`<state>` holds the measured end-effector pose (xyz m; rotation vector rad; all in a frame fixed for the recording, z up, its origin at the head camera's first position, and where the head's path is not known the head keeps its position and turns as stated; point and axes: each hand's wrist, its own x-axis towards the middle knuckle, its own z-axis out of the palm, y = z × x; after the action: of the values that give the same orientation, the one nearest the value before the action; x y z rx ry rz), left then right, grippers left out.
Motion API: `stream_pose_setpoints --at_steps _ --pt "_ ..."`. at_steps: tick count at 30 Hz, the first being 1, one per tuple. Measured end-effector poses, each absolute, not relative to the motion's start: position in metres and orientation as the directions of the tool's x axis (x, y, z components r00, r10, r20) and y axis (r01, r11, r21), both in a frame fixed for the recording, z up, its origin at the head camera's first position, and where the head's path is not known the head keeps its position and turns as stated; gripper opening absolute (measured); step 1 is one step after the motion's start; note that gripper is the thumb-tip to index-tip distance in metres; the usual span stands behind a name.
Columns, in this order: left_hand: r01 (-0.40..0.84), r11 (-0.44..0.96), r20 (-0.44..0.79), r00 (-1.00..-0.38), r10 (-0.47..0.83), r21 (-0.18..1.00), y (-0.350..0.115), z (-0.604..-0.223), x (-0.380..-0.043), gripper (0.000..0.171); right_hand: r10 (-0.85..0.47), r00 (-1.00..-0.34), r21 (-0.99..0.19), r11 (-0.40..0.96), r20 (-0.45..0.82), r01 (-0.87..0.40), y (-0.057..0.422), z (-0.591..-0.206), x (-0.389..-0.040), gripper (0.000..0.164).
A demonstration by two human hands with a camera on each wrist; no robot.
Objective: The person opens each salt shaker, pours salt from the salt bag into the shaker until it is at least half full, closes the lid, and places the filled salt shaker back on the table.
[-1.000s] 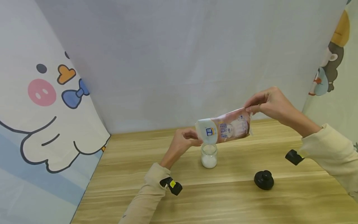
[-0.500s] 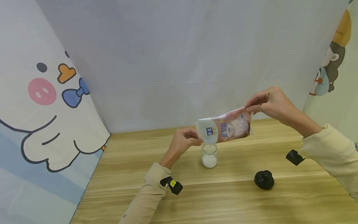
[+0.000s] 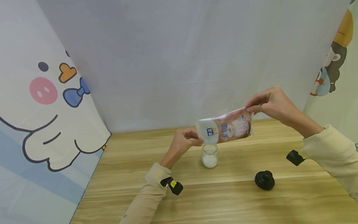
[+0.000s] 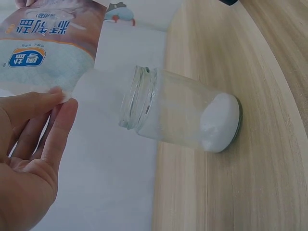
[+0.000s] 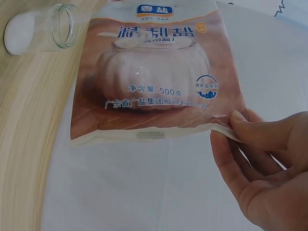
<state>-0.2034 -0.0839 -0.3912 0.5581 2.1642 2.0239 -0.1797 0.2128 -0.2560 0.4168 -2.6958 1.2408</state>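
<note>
A pink and pale-blue bag of salt is held tilted above the table, its lower left corner over an open glass jar. White salt covers the bottom of the jar, which stands upright. In the left wrist view a pale streak of salt runs between the bag's corner and the jar's mouth. My left hand pinches the bag beside that corner with thumb and fingers. At the raised far end, my right hand pinches the bag's upper corner.
A black knobbed lid lies on the wooden table, to the right of the jar and nearer me. Behind the table hangs a plain pale cloth. Cartoon-printed cloths flank both sides.
</note>
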Motion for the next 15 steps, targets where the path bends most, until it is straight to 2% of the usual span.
stream_pose_setpoints --at_steps 15 --pt "0.162 0.033 0.140 -0.928 0.346 0.986 -0.0829 -0.3935 -0.2047 0.015 -0.191 -0.953 -0.720 0.624 0.236 -0.304 0.2140 -0.2565 -0.1818 0.009"
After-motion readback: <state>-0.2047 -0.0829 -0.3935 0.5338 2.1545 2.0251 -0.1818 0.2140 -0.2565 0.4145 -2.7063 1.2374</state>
